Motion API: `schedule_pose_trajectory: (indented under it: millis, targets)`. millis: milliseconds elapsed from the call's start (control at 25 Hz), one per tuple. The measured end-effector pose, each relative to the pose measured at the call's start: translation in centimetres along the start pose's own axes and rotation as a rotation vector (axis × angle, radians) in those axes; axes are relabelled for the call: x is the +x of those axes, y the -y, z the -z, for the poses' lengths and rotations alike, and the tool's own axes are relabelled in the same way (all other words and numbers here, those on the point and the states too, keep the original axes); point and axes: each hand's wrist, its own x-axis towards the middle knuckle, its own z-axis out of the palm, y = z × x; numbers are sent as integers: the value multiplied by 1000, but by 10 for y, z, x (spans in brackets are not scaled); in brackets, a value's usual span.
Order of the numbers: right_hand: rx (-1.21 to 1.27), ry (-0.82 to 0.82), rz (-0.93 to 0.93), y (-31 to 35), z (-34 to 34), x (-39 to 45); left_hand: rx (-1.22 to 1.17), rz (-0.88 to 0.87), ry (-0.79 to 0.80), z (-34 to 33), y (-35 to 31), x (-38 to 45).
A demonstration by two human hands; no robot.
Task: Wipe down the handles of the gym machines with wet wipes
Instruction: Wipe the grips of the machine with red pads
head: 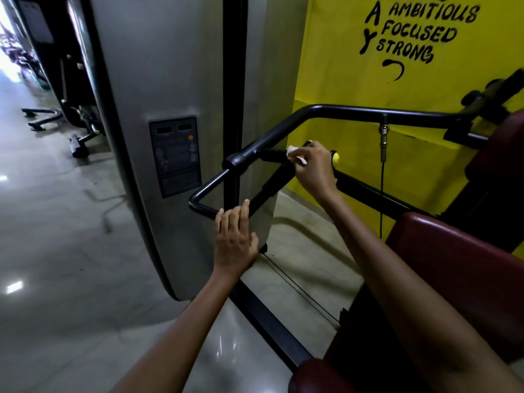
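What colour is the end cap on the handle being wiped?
Yellow end cap, just beyond the right hand holding the wipe; head view.

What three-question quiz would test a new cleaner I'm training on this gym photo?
1. True or false: the right hand holds a wipe on the handle.
2. The left hand is: A) gripping the wipe, B) open, fingers straight, by the lower bar, C) on the red pad.
3. What colour is the handle's end cap?

Key: 1 true; 2 B; 3 yellow.
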Motion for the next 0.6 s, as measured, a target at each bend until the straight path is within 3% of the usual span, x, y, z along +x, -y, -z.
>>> schedule_pose_trajectory:
  millis: [200,400,480,600]
  targets:
    - [-64,168,279,12,-11,-40,-41,-7,-27,-6,5,-3]
    - [-85,20,1,0,2,5,-35,-21,-71,-6,4,0]
    - [-153,60,70,12,-9,-7,-35,-33,-91,-9,6,-1]
    - [-59,193,254,14,-12,-30,-41,-42,-109,-12,8,-2]
